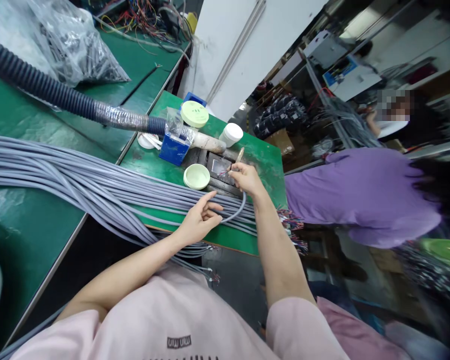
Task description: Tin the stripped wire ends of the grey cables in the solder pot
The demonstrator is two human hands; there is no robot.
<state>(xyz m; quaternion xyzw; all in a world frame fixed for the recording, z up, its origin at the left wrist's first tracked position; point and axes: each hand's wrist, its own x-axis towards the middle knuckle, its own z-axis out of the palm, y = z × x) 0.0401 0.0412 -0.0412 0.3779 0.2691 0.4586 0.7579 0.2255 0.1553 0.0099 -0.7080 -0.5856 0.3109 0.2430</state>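
The flat, shiny green table (262,150) is lying under the work. With the right hand as the clock's middle, a person in a purple cloth top (360,195) is leaning at 3 o'clock. A long bunch of round grey cables (135,187) is stretching over the table, mostly toward 9 o'clock. A dark, ridged hose (71,102) is coming in from 10 o'clock. The bare right hand (246,177) is pinching a single, bendy grey cable (243,201) near its end. The bare left hand (200,217) is hovering at 8 o'clock, fingers loosely bent and a bit spread; the cable is passing its fingertips, but I cannot tell if they are gripping it. A blue box (173,151) is sitting between 9 and 10 o'clock, a round, pale green dish (197,177) at 9, and a round white tub (230,136) at 11. The cable's thin, coloured wires (223,173) are poking out over a shiny metal square (218,166), just beside the right fingertips.
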